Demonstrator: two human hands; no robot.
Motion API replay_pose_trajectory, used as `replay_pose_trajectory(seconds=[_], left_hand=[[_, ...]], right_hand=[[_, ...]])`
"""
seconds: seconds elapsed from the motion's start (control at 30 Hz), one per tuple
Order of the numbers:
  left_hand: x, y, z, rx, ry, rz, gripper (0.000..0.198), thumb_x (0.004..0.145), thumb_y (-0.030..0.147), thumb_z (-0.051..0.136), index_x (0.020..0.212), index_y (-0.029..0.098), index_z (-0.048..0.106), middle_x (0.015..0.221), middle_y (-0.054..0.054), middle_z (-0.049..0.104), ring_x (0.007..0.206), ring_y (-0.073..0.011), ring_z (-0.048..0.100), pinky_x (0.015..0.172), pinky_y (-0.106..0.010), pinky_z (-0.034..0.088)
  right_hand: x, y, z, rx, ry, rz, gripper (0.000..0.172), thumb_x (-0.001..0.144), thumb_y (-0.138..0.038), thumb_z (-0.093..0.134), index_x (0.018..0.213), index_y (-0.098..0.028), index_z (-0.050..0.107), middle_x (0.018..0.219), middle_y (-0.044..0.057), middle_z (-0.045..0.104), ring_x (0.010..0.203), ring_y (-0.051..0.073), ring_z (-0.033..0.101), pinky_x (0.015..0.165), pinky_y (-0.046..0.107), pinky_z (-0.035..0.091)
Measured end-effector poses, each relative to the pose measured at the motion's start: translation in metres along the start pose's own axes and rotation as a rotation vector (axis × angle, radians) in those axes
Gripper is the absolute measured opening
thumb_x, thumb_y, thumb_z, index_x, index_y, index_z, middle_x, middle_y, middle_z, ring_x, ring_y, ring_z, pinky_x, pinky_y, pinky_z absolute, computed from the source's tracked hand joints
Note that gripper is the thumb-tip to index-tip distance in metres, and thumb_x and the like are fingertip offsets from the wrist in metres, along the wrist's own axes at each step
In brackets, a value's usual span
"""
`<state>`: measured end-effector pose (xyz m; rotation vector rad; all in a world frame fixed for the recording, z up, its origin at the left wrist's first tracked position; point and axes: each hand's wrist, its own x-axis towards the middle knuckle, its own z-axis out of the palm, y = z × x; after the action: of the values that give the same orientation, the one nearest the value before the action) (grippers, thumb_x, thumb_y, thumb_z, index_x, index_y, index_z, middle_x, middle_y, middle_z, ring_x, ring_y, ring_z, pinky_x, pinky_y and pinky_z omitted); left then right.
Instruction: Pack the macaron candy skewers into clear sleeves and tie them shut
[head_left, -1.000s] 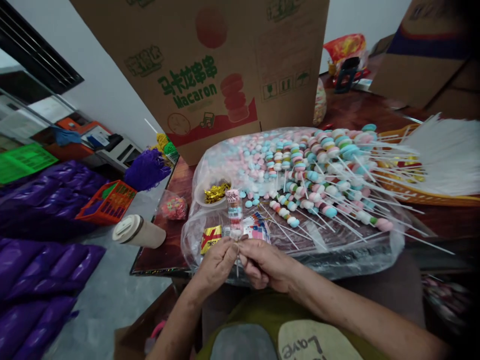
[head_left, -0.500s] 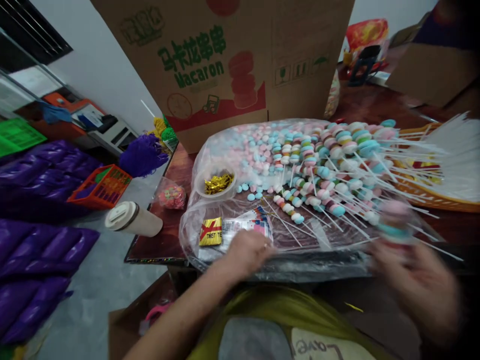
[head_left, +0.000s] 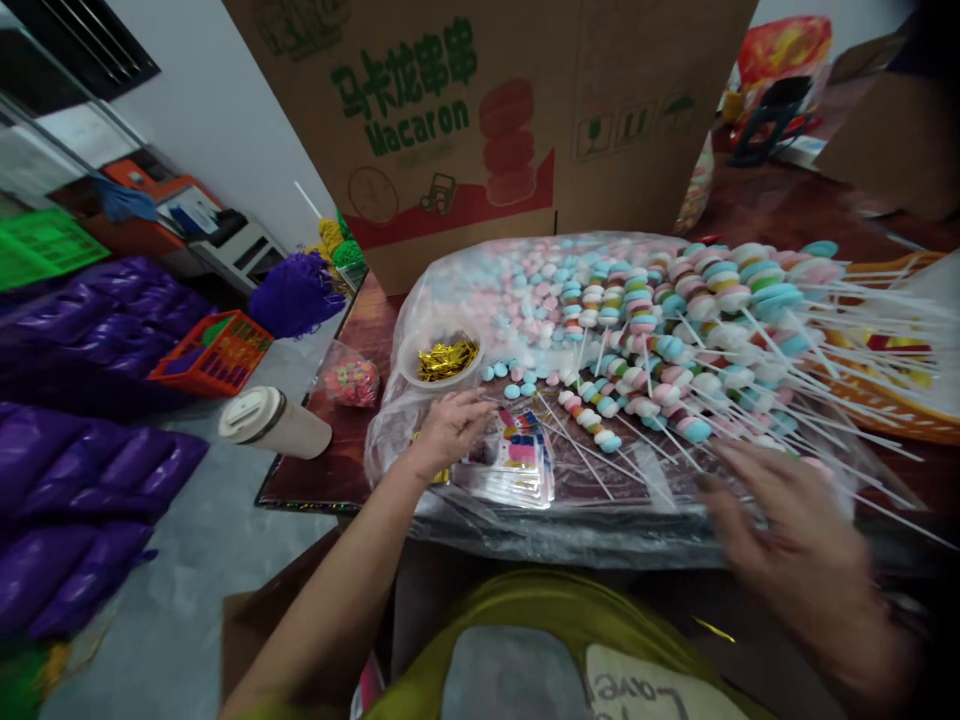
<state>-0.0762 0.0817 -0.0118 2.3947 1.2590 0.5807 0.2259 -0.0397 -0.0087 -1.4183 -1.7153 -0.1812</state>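
Note:
My left hand (head_left: 454, 432) is open with fingers stretched over a stack of printed plastic bags (head_left: 517, 470), just below a bowl (head_left: 406, 362) of gold twist ties (head_left: 448, 359). It partly covers a yellow twist-tie pack, of which only edges show. On the right, my right hand (head_left: 787, 530), blurred, has its fingers apart and nothing visible in them. It is beside the near edge of a pile of marshmallow skewers (head_left: 720, 340) in pink, blue and white. Some pink candy shows just behind its knuckles. One separate marshmallow skewer (head_left: 590, 420) lies between the hands.
Loose marshmallows (head_left: 525, 300) fill a clear plastic bag behind the bowl. A large cardboard box (head_left: 585, 190) stands at the back. Near the left edge are a lidded cup (head_left: 296, 430) and a small candy bag (head_left: 351, 382). An orange basket (head_left: 892, 400) sits at the right.
My right hand has let go of the marshmallow skewer it held and opened near the pile. My left hand has moved up and left, opening over the bags towards the bowl. The view has shifted slightly.

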Motion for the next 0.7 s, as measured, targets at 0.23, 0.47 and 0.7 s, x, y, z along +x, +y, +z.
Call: replay_pose_trajectory(seconds=[0.23,0.47,0.7], left_hand=[[-0.03,0.062,-0.001,-0.144,-0.088,0.054,0.023,0.086,0.022,0.04,0.088,0.017,0.063,0.081,-0.006,0.062,0.08,-0.016,0.056,0.076,-0.029,0.041],[-0.044,0.056,0.041,-0.583,0.01,-0.346,0.013,0.072,0.026,0.061,0.073,0.014,0.058,0.059,0.004,0.05,0.05,-0.0067,0.041,0.049,-0.018,0.034],[-0.038,0.062,0.027,-0.422,-0.085,-0.131,0.021,0.082,0.026,0.048,0.067,0.014,0.058,0.062,0.001,0.053,0.058,-0.0095,0.045,0.058,-0.021,0.036]], right_hand=[[0.033,-0.079,0.084,0.534,-0.468,0.021,0.015,0.085,-0.024,0.046,0.088,-0.017,0.059,0.076,0.006,0.062,0.071,0.017,0.056,0.065,0.029,0.045],[0.009,-0.062,0.081,0.646,-0.582,0.457,0.02,0.082,-0.035,0.048,0.073,-0.018,0.053,0.062,-0.001,0.049,0.059,0.012,0.045,0.056,0.024,0.038],[0.012,-0.059,0.076,0.65,-0.626,0.375,0.018,0.083,-0.034,0.047,0.076,-0.018,0.052,0.064,-0.001,0.048,0.06,0.012,0.044,0.057,0.024,0.037]])
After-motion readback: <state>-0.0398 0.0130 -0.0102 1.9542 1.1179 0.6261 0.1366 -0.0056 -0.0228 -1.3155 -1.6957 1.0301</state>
